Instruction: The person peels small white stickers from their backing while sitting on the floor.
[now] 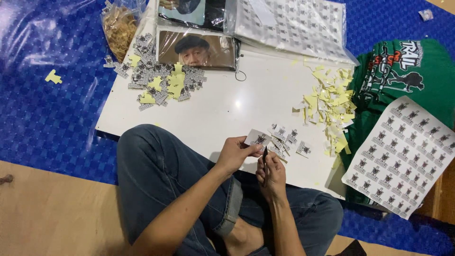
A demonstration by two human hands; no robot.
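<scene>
My left hand (235,152) pinches a small white printed sticker piece (257,139) at the near edge of a white board (227,102). My right hand (271,175) sits just below it, gripping a thin black pointed tool (265,155) whose tip points up toward the piece. Several small cut sticker pieces (286,140) lie on the board right beside my hands.
A heap of pale yellow backing scraps (332,106) lies right; a pile of cut stickers (159,80) far left. A printed sticker sheet (403,154) rests on green folded shirts (407,71). A bag of rubber bands (119,28), a photo print (196,50) and more sheets (294,23) lie at the back.
</scene>
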